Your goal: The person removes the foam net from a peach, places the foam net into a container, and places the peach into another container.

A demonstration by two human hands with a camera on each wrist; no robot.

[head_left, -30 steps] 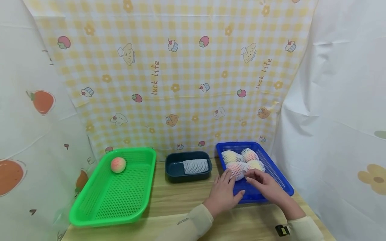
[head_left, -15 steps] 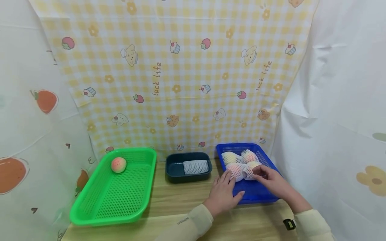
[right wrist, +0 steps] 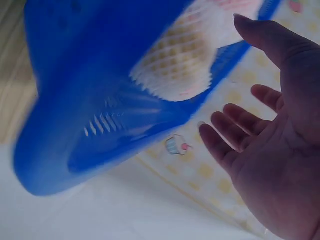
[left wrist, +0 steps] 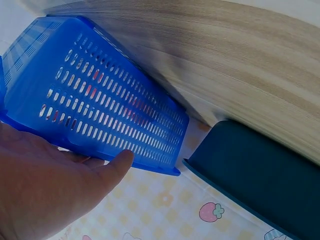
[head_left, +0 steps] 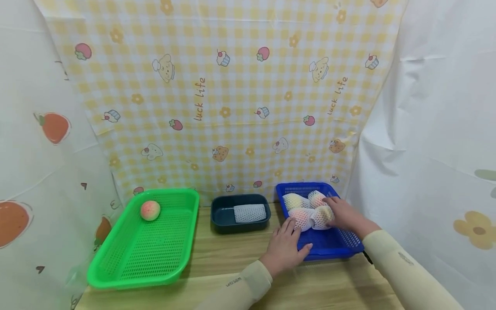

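Observation:
Several peaches in white foam net sleeves sit together in the blue basket [head_left: 321,252]. My left hand [head_left: 284,247] lies over the basket's left rim, its fingertips at the front-left netted peach [head_left: 300,218]. In the left wrist view a digit of the left hand [left wrist: 65,180] lies along the blue basket's slotted wall [left wrist: 107,100]. My right hand [head_left: 345,216] is above the basket's right side, beside the front-right netted peach [head_left: 322,216]. In the right wrist view the right hand [right wrist: 270,145] has its fingers spread and holds nothing; a netted peach [right wrist: 177,65] is near.
A green basket [head_left: 155,258] on the left holds one bare peach [head_left: 150,210]. Between the baskets stands a dark teal box [head_left: 222,215] with white foam net sleeves [head_left: 249,213] in it. A checked cloth [head_left: 232,107] hangs behind the wooden table [head_left: 221,256].
My right hand has drawn away from the front-right netted peach, to the right and then farther back over the basket's right side. The left hand stays in nearly the same place.

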